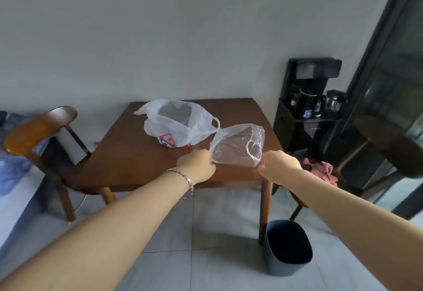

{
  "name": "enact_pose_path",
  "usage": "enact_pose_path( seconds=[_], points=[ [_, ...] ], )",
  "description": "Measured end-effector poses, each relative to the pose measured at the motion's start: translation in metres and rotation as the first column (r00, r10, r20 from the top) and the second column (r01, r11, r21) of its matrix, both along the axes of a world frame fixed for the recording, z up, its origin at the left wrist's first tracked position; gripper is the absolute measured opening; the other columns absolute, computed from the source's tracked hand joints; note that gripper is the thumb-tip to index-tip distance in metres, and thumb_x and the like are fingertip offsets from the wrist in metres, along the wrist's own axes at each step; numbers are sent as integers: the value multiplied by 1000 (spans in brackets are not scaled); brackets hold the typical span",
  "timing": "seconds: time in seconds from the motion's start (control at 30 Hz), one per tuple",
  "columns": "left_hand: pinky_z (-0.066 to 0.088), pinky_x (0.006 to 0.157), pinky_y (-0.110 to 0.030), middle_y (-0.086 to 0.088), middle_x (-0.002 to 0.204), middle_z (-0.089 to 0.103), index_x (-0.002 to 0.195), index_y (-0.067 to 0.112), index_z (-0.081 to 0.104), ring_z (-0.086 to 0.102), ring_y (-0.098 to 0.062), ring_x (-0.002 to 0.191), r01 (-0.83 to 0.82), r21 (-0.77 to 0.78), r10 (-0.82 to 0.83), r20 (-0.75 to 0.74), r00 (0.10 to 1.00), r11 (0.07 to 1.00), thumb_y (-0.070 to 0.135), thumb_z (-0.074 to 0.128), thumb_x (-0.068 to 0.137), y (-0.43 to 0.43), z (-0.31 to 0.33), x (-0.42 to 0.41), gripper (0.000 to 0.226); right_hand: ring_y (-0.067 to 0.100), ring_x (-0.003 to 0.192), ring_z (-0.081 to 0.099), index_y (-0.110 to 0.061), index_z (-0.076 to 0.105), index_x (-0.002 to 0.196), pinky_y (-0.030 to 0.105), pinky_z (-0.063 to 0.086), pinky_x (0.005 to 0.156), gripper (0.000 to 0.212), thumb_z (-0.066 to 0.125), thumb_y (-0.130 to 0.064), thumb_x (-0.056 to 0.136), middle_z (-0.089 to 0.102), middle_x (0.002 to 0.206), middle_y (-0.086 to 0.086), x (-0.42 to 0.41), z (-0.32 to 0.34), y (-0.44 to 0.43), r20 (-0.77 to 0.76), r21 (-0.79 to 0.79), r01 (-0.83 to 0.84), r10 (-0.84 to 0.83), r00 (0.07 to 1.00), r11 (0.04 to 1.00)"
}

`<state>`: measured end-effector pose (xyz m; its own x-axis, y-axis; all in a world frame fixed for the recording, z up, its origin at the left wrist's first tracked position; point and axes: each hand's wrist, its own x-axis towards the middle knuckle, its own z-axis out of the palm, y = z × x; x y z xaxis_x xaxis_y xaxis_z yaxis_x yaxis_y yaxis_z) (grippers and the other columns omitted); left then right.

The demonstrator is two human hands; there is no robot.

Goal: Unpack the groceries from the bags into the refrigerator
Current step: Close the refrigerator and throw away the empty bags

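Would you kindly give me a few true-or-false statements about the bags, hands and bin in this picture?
1. The left hand and right hand both grip the clear bag. True.
2. The white bag lies on the floor. False: it sits on the table.
3. The bin stands on the table. False: it stands on the floor.
4. A pink cloth lies right of the table. True.
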<state>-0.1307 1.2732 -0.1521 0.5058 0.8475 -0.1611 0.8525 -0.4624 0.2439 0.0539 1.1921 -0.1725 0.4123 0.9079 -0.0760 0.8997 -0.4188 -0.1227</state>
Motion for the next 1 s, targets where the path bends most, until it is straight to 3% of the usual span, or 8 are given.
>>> enact_pose_path(
  seconds=[0.17,0.3,0.5,0.6,0.7,0.77,0.87,1.0],
  points=[
    [44,69,-27,-1,100,65,98,18,61,60,-21,86,-39,-51,42,57,997,998,27,46,93,98,-28,32,19,22,83,60,-19,62,108,31,49,71,26,47,-30,90,63,97,2,41,-39,100,-24,17,76,-75,997,997],
    [34,50,-19,-4,97,66,99,14,62,55,-15,75,-26,-61,31,84,996,998,25,46,94,165,-44,63,21,27,122,44,-17,48,130,40,38,101,46,49,-42,91,43,137,9,65,-61,171,-4,112,147,-147,989,983],
    [49,71,-28,-3,98,67,97,14,63,62,-19,85,29,-200,-16,67,998,979,28,47,92,266,-93,100,22,39,143,3,-34,-6,149,52,16,114,104,71,-39,79,-13,156,13,118,-91,276,-77,-17,355,-355,931,935],
    [46,67,-30,-3,82,62,86,11,61,55,-17,72,61,-332,-32,90,995,941,33,50,87,307,-126,119,24,39,142,9,-43,-5,147,49,32,108,102,68,-18,81,-22,155,9,144,-121,309,-217,-138,423,-445,869,895],
    [37,60,-28,1,65,47,74,14,50,44,-14,57,65,-479,-19,99,995,875,41,49,85,341,-156,137,29,32,114,51,-41,13,147,32,50,70,82,55,-5,86,-13,157,7,153,-155,322,-423,-131,509,-513,747,851],
    [44,71,-29,-5,90,59,108,11,53,57,-16,78,-12,-655,88,83,993,755,52,47,87,355,-171,147,47,25,96,56,-29,30,146,17,46,56,67,46,1,88,11,156,9,147,-173,325,-492,-81,569,-529,691,819],
    [30,110,-50,-9,155,20,150,20,1,31,-34,137,-168,-862,360,18,933,479,73,46,77,372,-191,163,101,20,106,54,-11,50,134,8,38,58,46,41,2,91,42,141,8,128,-190,333,-513,-47,597,-532,674,801],
    [24,113,-51,-12,155,18,150,16,2,26,-35,139,-137,-929,537,74,840,343,74,59,66,378,-211,200,116,8,68,54,-12,60,88,13,36,49,25,38,-2,94,59,87,-2,96,-186,348,-603,-66,581,-496,624,811]
  ],
)
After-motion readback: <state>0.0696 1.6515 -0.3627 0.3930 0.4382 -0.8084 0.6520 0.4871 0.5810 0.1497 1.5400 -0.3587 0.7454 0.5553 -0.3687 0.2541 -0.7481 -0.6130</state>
